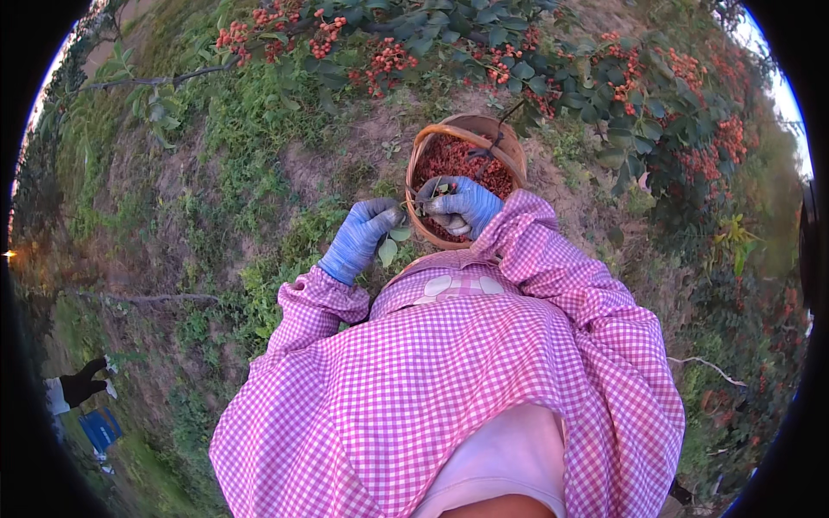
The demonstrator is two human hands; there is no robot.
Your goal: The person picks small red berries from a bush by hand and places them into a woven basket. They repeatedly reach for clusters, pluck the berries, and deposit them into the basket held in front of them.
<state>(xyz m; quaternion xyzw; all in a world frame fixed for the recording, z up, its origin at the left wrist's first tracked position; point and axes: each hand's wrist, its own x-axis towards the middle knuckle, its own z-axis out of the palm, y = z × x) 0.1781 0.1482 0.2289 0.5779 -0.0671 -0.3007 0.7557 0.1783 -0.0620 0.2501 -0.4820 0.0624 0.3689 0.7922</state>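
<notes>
My left hand [367, 234], in a blue glove with a grey, soiled palm, pinches a green leafy sprig [388, 251] whose leaves hang below its fingertips. Close by on the right, my right hand [456, 206], gloved alike, has its fingers closed on a small stem bearing green bits and a few red berries, over the near left part of a wicker basket [419, 142]. Small red berry clusters [447, 158] fill much of the basket. A dark hooked piece [499, 137] crosses the basket's handle. Whether both hands hold the same sprig cannot be told.
Branches with dark green leaves and red berry clusters [390, 57] arch across the top and down the right side. Weeds and bare soil [311, 165] lie around the basket. At the far lower left are a person's dark-clad legs [83, 383] and a blue container [100, 428].
</notes>
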